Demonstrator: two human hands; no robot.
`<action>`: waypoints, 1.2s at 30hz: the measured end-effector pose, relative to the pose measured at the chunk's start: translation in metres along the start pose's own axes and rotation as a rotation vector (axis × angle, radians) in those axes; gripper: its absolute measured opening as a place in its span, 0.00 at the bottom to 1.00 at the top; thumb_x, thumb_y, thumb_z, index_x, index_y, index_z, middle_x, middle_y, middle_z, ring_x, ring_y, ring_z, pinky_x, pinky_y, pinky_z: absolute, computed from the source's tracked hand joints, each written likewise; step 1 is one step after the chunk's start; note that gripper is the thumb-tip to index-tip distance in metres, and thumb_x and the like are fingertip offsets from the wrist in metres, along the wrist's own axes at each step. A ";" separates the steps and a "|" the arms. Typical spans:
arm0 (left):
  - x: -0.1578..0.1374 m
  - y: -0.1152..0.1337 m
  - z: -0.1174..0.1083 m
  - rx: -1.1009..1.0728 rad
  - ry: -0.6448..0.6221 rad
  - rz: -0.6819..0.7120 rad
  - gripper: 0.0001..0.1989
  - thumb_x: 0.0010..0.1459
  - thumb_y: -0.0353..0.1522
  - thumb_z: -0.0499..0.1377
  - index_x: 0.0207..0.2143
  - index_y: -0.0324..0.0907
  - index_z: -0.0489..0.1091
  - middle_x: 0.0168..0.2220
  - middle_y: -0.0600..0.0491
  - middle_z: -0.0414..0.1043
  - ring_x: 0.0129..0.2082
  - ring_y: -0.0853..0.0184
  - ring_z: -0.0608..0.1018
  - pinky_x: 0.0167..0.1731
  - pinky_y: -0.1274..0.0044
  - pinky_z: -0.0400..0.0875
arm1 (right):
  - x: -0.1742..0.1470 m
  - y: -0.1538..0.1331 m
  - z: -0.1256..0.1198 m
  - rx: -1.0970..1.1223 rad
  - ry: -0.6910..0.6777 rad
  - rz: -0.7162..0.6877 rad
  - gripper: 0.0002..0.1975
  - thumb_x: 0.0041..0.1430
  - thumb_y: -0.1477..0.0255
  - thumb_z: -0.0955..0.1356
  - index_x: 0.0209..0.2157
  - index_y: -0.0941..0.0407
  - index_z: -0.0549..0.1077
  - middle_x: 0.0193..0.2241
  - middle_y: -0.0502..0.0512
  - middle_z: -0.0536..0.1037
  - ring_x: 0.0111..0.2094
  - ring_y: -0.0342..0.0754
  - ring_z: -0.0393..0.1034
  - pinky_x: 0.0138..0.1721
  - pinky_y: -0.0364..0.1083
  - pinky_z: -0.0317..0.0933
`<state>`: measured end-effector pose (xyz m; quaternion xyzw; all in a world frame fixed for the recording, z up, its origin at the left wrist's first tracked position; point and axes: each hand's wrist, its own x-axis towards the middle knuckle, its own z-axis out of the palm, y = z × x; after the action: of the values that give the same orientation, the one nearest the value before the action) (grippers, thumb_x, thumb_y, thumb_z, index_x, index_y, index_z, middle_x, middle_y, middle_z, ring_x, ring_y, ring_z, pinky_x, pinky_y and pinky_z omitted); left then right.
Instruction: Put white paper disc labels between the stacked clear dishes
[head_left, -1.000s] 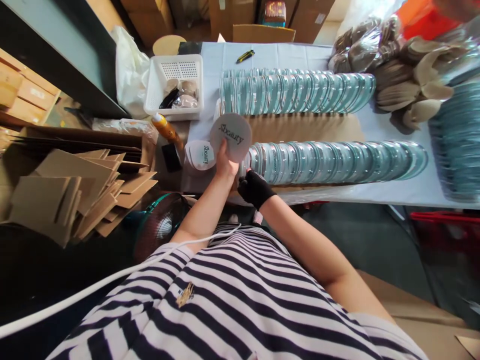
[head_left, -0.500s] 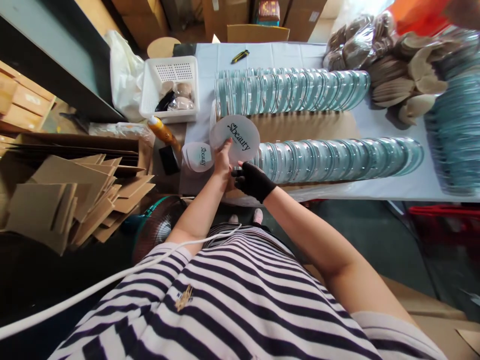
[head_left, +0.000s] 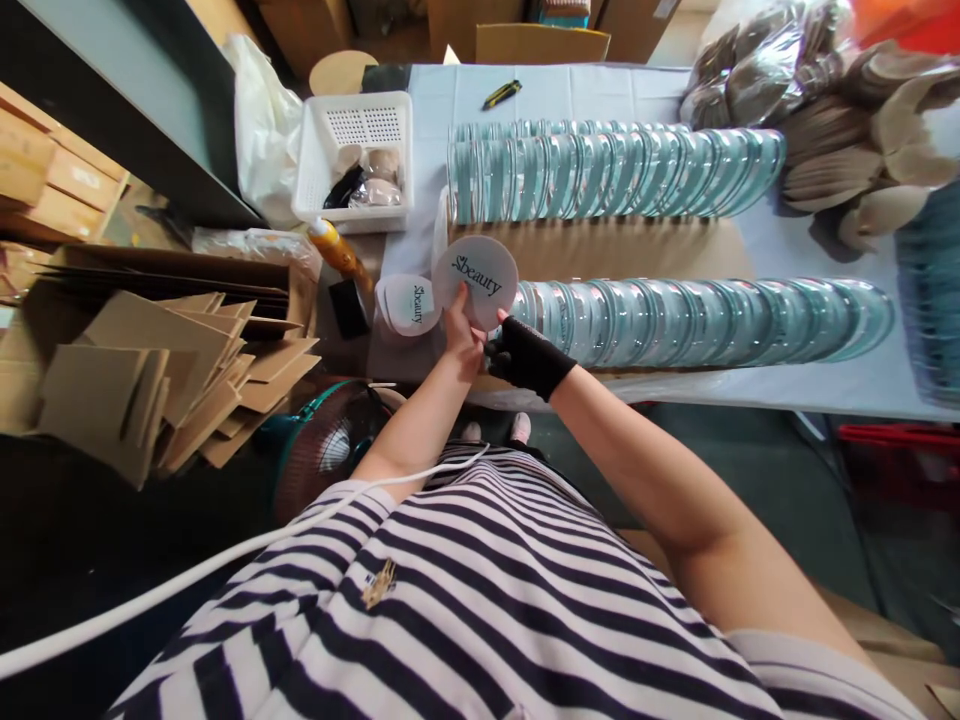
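A round white card (head_left: 491, 258) printed with "Sbeauty" is tilted up over the table's near left part. My bare left hand (head_left: 463, 325) grips its lower edge, with a finger lying on the printed face. My right hand (head_left: 525, 355), in a black fingerless glove, pinches the card's lower right edge with the thumb on top; its other fingers are partly hidden. Left of the card lies a small pile of similar white cards (head_left: 411, 305). Just right of my hands begins the near row of clear plastic rounded pieces (head_left: 660, 325), nested on edge.
A second clear row (head_left: 607, 175) stands behind, with brown cardboard (head_left: 637, 245) between. Farther off are a white basket (head_left: 356, 220), a yellow cutter (head_left: 502, 95) and beige pads (head_left: 832, 180). An orange bottle (head_left: 341, 250), a cardboard box (head_left: 296, 285) and a fan (head_left: 326, 450) are left.
The whole view has shifted a little, so the table sits farther right. The card is tipped slightly differently, its print more level. Both hands stay on it.
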<state>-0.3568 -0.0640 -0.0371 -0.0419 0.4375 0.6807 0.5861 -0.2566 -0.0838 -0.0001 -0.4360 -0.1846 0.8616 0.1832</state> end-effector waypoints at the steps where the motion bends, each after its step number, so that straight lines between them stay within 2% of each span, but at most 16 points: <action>1: 0.005 0.000 -0.002 -0.004 0.008 0.032 0.22 0.64 0.42 0.56 0.58 0.45 0.68 0.55 0.49 0.74 0.55 0.61 0.76 0.53 0.70 0.74 | -0.003 -0.002 -0.001 -0.038 0.000 0.035 0.24 0.69 0.56 0.58 0.25 0.58 0.67 0.17 0.50 0.72 0.15 0.39 0.59 0.22 0.41 0.64; 5: 0.039 0.019 -0.021 0.063 -0.005 0.133 0.19 0.63 0.38 0.59 0.54 0.42 0.70 0.52 0.47 0.76 0.53 0.61 0.78 0.50 0.70 0.76 | -0.015 -0.005 -0.003 -0.327 0.122 0.072 0.17 0.70 0.62 0.60 0.30 0.58 0.66 0.19 0.54 0.76 0.17 0.45 0.68 0.23 0.47 0.69; 9: 0.075 0.068 -0.066 0.618 0.177 0.391 0.24 0.57 0.32 0.65 0.55 0.33 0.68 0.53 0.41 0.75 0.49 0.63 0.79 0.51 0.69 0.74 | -0.015 0.002 0.000 -0.606 0.224 0.029 0.14 0.70 0.66 0.59 0.30 0.57 0.63 0.14 0.53 0.73 0.14 0.48 0.68 0.17 0.44 0.66; 11: 0.085 0.091 -0.090 0.768 0.262 0.478 0.35 0.51 0.28 0.69 0.60 0.33 0.62 0.60 0.38 0.68 0.57 0.61 0.74 0.60 0.65 0.66 | -0.011 0.005 0.000 -0.659 0.231 0.003 0.15 0.70 0.66 0.58 0.29 0.57 0.63 0.13 0.53 0.72 0.12 0.46 0.66 0.14 0.42 0.63; 14: 0.088 0.108 -0.114 0.880 0.327 0.539 0.51 0.42 0.28 0.74 0.66 0.39 0.54 0.70 0.34 0.47 0.71 0.47 0.51 0.68 0.56 0.44 | -0.006 0.007 -0.002 -0.676 0.232 -0.030 0.15 0.70 0.66 0.58 0.29 0.57 0.63 0.12 0.52 0.71 0.11 0.45 0.65 0.13 0.41 0.61; 16: 0.085 0.104 -0.116 0.992 0.248 0.644 0.55 0.44 0.35 0.75 0.68 0.41 0.48 0.72 0.33 0.31 0.72 0.43 0.34 0.67 0.51 0.32 | -0.005 0.007 -0.004 -0.679 0.228 -0.035 0.15 0.70 0.66 0.59 0.29 0.56 0.62 0.12 0.51 0.71 0.11 0.45 0.64 0.13 0.41 0.61; 18: 0.078 0.089 -0.107 1.068 0.111 0.757 0.57 0.46 0.44 0.72 0.69 0.39 0.44 0.72 0.35 0.25 0.72 0.47 0.30 0.67 0.52 0.27 | -0.005 0.007 -0.006 -0.689 0.227 -0.040 0.15 0.70 0.66 0.59 0.28 0.56 0.62 0.12 0.50 0.70 0.11 0.44 0.64 0.13 0.41 0.61; 19: 0.073 0.078 -0.098 1.084 0.023 0.789 0.55 0.48 0.48 0.69 0.69 0.39 0.45 0.73 0.36 0.29 0.72 0.50 0.33 0.68 0.55 0.28 | -0.006 0.007 -0.006 -0.696 0.230 -0.038 0.15 0.70 0.66 0.59 0.28 0.56 0.62 0.12 0.50 0.69 0.12 0.44 0.64 0.13 0.41 0.61; 21: 0.060 0.053 -0.079 1.110 -0.222 0.779 0.43 0.54 0.54 0.61 0.65 0.41 0.56 0.71 0.40 0.45 0.72 0.55 0.46 0.70 0.61 0.37 | -0.008 0.008 -0.007 -0.678 0.244 -0.041 0.14 0.69 0.66 0.60 0.29 0.56 0.62 0.12 0.48 0.68 0.13 0.44 0.65 0.14 0.40 0.62; 23: 0.044 0.026 -0.061 1.101 -0.499 0.723 0.31 0.62 0.55 0.51 0.57 0.43 0.67 0.66 0.44 0.58 0.69 0.58 0.56 0.68 0.63 0.47 | -0.010 0.008 -0.006 -0.551 0.212 -0.061 0.08 0.67 0.68 0.62 0.33 0.56 0.63 0.14 0.47 0.70 0.15 0.44 0.66 0.17 0.41 0.65; 24: 0.037 0.014 -0.054 1.080 -0.571 0.702 0.28 0.64 0.53 0.47 0.53 0.44 0.69 0.64 0.45 0.62 0.68 0.59 0.59 0.68 0.63 0.50 | -0.011 0.008 -0.005 -0.436 0.160 -0.071 0.06 0.67 0.69 0.63 0.35 0.55 0.63 0.16 0.47 0.72 0.16 0.42 0.66 0.20 0.41 0.67; 25: 0.031 0.004 -0.050 1.057 -0.592 0.691 0.26 0.66 0.52 0.45 0.50 0.44 0.70 0.62 0.45 0.64 0.67 0.59 0.61 0.67 0.63 0.51 | -0.012 0.009 -0.004 -0.299 0.096 -0.074 0.04 0.67 0.70 0.63 0.37 0.55 0.64 0.20 0.47 0.74 0.17 0.40 0.65 0.22 0.41 0.68; 27: 0.023 -0.010 -0.047 1.015 -0.516 0.706 0.23 0.68 0.48 0.44 0.46 0.43 0.70 0.61 0.45 0.65 0.66 0.60 0.62 0.67 0.64 0.52 | -0.012 0.009 -0.001 -0.024 -0.015 -0.061 0.05 0.68 0.70 0.60 0.39 0.54 0.65 0.26 0.47 0.78 0.15 0.37 0.60 0.24 0.40 0.67; 30: 0.023 -0.013 -0.051 0.999 -0.478 0.707 0.21 0.68 0.45 0.44 0.45 0.42 0.69 0.61 0.44 0.64 0.67 0.60 0.60 0.67 0.64 0.51 | -0.009 0.008 0.001 0.167 -0.070 -0.031 0.10 0.70 0.69 0.57 0.37 0.55 0.66 0.26 0.47 0.77 0.13 0.35 0.53 0.22 0.38 0.63; 33: 0.028 -0.007 -0.055 1.055 -0.528 0.683 0.20 0.68 0.44 0.45 0.48 0.44 0.69 0.62 0.45 0.62 0.67 0.60 0.60 0.66 0.63 0.54 | -0.010 0.004 -0.003 0.035 -0.075 -0.004 0.11 0.68 0.66 0.60 0.31 0.55 0.63 0.19 0.44 0.70 0.13 0.36 0.53 0.22 0.40 0.63; 36: 0.032 -0.004 -0.054 1.109 -0.484 0.731 0.23 0.67 0.47 0.45 0.50 0.44 0.70 0.62 0.44 0.61 0.66 0.59 0.61 0.65 0.64 0.55 | -0.021 0.003 -0.007 -0.527 0.052 -0.033 0.11 0.66 0.64 0.62 0.31 0.55 0.64 0.18 0.47 0.70 0.18 0.42 0.64 0.26 0.44 0.67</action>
<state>-0.3875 -0.0748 -0.0903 0.5652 0.5633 0.5007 0.3356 -0.2394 -0.0953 0.0093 -0.4876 -0.4050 0.7691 0.0822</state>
